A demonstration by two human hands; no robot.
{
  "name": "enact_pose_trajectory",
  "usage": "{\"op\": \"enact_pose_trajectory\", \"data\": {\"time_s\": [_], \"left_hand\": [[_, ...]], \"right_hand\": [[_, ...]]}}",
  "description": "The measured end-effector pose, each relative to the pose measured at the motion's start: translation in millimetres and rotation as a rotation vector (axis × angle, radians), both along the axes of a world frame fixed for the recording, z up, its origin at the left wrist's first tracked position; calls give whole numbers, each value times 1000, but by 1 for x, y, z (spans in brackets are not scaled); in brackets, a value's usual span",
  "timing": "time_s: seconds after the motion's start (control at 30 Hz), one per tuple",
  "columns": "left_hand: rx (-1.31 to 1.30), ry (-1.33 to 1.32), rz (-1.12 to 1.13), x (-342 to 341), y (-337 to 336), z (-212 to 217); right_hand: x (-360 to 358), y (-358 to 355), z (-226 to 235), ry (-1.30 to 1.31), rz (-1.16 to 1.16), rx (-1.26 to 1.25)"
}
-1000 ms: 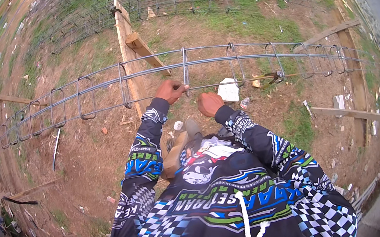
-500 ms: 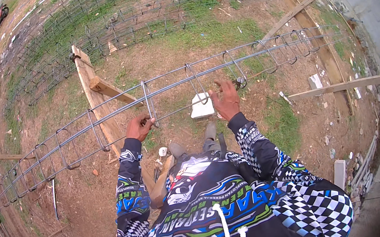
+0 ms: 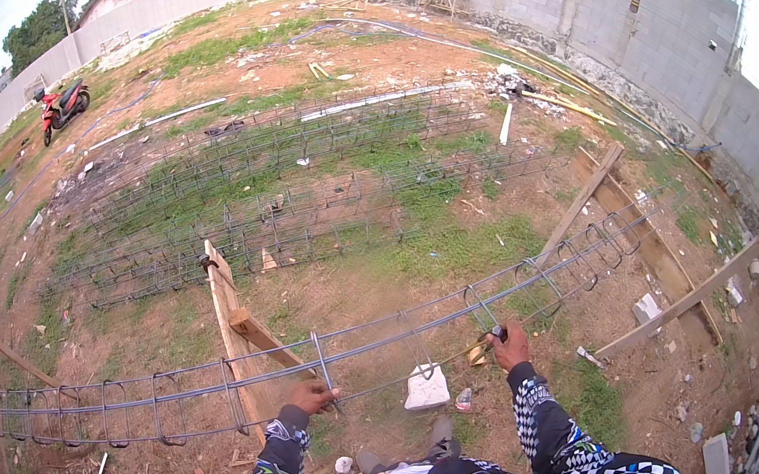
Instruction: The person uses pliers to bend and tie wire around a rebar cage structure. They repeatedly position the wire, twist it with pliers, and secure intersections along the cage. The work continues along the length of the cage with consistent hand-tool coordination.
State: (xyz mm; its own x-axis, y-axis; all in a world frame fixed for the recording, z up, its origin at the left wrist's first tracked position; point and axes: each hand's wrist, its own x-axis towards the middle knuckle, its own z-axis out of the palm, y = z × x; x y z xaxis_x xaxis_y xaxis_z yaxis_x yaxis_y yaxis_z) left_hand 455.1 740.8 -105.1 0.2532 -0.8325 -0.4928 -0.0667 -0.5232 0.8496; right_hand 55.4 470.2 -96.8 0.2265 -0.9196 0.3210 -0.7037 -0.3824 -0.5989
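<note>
A long rebar cage (image 3: 387, 335) of thin steel bars with rectangular stirrups stretches from side to side in front of me. My left hand (image 3: 311, 397) is closed, fingers pinched at the foot of a steel stirrup (image 3: 322, 359) where it meets the lower bar. Farther right, beside another stirrup (image 3: 481, 308), my right hand (image 3: 510, 346) is closed round a small dark tool (image 3: 498, 332); its kind is too small to make out. Left of that hand shows a yellowish-brown piece (image 3: 477, 354). Under the cage, between my hands, lies a white block (image 3: 425, 387).
A wooden trestle (image 3: 232, 334) stands under the cage at left, and crossed planks (image 3: 679, 296) at right. Beyond them, more rebar cages (image 3: 296, 221) lie on grass. A block wall (image 3: 646, 17) borders the right; a red motorbike (image 3: 63, 110) is parked far left.
The view has tilted up, showing the walls and sky. My right hand has moved right and taken the dark tool at the cage. My left hand has stayed at the same stirrup.
</note>
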Motion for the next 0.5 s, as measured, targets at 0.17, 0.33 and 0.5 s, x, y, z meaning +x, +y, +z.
{"op": "enact_pose_trajectory", "data": {"time_s": [0.17, 0.33, 0.5], "left_hand": [[-61, -32, 12, -1, 7, -4], [-22, -46, -24, -6, 0, -1], [-83, -67, -51, 0, -3, -14]], "right_hand": [[-37, -5, 115, -255, 129, -59], [-56, 3, 256, -1272, 322, 3], [-14, 26, 210, -1635, 594, 527]]}}
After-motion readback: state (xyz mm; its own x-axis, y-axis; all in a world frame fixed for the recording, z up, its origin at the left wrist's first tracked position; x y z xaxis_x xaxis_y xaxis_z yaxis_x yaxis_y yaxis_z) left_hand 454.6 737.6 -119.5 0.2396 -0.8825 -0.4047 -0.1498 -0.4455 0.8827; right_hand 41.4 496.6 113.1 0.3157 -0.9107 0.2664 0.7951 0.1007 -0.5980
